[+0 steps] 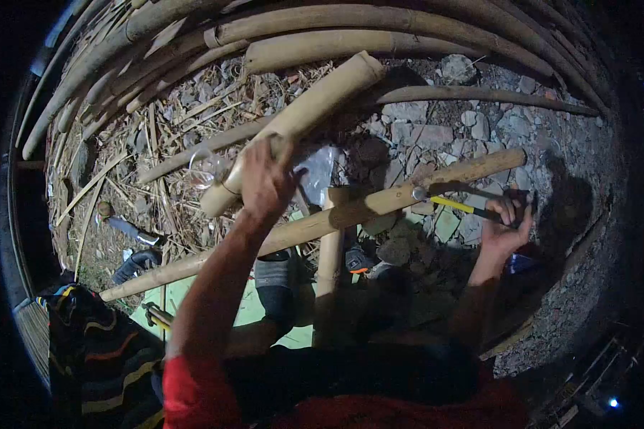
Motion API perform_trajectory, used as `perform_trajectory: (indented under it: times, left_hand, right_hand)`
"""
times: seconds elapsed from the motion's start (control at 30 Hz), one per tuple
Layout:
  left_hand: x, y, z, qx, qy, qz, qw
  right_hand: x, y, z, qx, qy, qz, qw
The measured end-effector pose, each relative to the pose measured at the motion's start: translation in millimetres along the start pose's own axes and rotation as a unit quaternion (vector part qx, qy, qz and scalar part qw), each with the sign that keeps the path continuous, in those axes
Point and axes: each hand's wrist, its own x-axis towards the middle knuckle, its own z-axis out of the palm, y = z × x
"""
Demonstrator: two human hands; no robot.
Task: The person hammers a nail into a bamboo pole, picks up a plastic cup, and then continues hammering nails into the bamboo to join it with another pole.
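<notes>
A dark cloth with coloured stripes (104, 361) lies near left. Bamboo poles (322, 17) stretch across the far side, beyond a rounded rock (458, 69) on stony ground (583, 286).

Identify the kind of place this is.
Probably a makeshift bamboo workshop, perhaps outdoors: poles piled up ahead, split strips littering rubble-strewn ground, and what looks like a hammer in the right hand.

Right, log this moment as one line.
left hand: gripping thick bamboo | right hand: holding yellow-handled hammer | hammer head: over long pole
</notes>
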Motion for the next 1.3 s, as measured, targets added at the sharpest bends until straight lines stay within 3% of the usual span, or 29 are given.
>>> perform_trajectory:
  times: [0.07,0.1,0.2,0.27,0.3,0.33,0.37,0.4,0.47,0.5,0.53,0.63,0.67,0.7,0.73,0.8,0.87,0.93,1.07,1.13,1.23,1.3]
  left_hand:
    - [-31.3,15.6,20.2,-0.075,-0.139,0.069,0.985]
    - [-48.3,23.9,24.0,-0.114,-0.206,0.105,0.966]
    - [-83.2,23.3,23.1,-0.172,-0.310,0.043,0.934]
    - [-97.1,12.3,19.4,-0.209,-0.288,0.020,0.934]
    - [-104.3,0.8,17.8,-0.225,-0.280,0.011,0.933]
    - [-128.9,-18.4,48.6,-0.193,-0.085,0.131,0.969]
    - [-147.0,-27.8,63.2,-0.065,0.023,0.170,0.983]
    - [-164.2,-34.9,71.7,0.064,0.132,0.199,0.969]
    - [-164.4,-38.5,66.6,0.050,0.092,0.094,0.990]
    - [-147.6,-29.5,49.2,-0.084,-0.048,0.015,0.995]
    - [-131.1,-20.4,31.9,-0.190,-0.163,-0.096,0.963]
    - [-150.2,-14.2,80.7,-0.127,-0.111,-0.018,0.986]
    - [-152.2,-9.3,93.5,-0.098,-0.086,-0.012,0.991]
    - [-154.0,-4.4,106.2,-0.069,-0.060,-0.007,0.996]
    - [-144.0,-6.6,100.8,-0.068,-0.023,0.014,0.997]
    - [-130.6,-5.7,80.1,-0.058,0.033,0.057,0.996]
    - [-137.6,-4.7,93.0,-0.110,-0.008,-0.023,0.994]
    - [-100.2,9.1,51.3,-0.153,-0.142,-0.167,0.963]
    - [-106.9,11.6,69.0,-0.162,-0.078,-0.112,0.977]
    - [-115.4,-9.2,81.9,-0.146,-0.037,-0.079,0.985]
    - [-106.2,8.8,66.1,-0.147,-0.062,-0.093,0.983]
    - [-92.1,14.3,56.0,-0.152,-0.092,-0.135,0.975]
  right_hand:
    - [13.2,-0.5,11.2,-0.018,0.067,-0.044,0.997]
    - [19.8,-1.1,18.5,-0.039,0.040,-0.036,0.998]
    - [46.6,-0.5,49.3,-0.114,-0.039,-0.002,0.993]
    - [61.1,7.3,78.6,-0.174,-0.067,0.049,0.981]
    - [68.0,13.3,96.0,-0.235,0.000,0.012,0.972]
    - [74.9,21.2,114.9,-0.290,0.068,-0.028,0.954]
    - [78.8,30.1,127.5,-0.344,0.138,-0.068,0.926]
    - [81.2,42.5,134.9,-0.314,0.161,-0.108,0.929]
    - [88.4,40.6,128.9,-0.371,0.110,-0.156,0.909]
    - [82.7,55.3,139.8,-0.389,0.127,-0.193,0.892]
    - [76.8,70.0,150.3,-0.407,0.146,-0.228,0.873]
    - [52.8,74.5,161.3,-0.367,0.122,-0.212,0.898]
    - [56.6,62.0,143.3,-0.483,0.143,-0.267,0.821]
    - [59.1,54.1,133.5,-0.532,0.157,-0.298,0.776]
    - [61.2,49.7,132.8,-0.544,0.158,-0.310,0.763]
    - [68.6,38.5,138.5,-0.517,0.140,-0.308,0.786]
    - [70.3,28.7,150.1,-0.478,0.109,-0.304,0.817]
    - [57.6,38.7,161.2,-0.471,0.087,-0.321,0.817]
    - [7.2,141.8,136.8,-0.590,0.100,-0.391,0.699]
    - [-6.9,156.8,117.8,-0.617,0.106,-0.380,0.681]
    - [12.4,99.3,128.7,-0.632,0.150,-0.371,0.664]
    - [17.7,44.5,125.0,-0.601,0.156,-0.349,0.702]
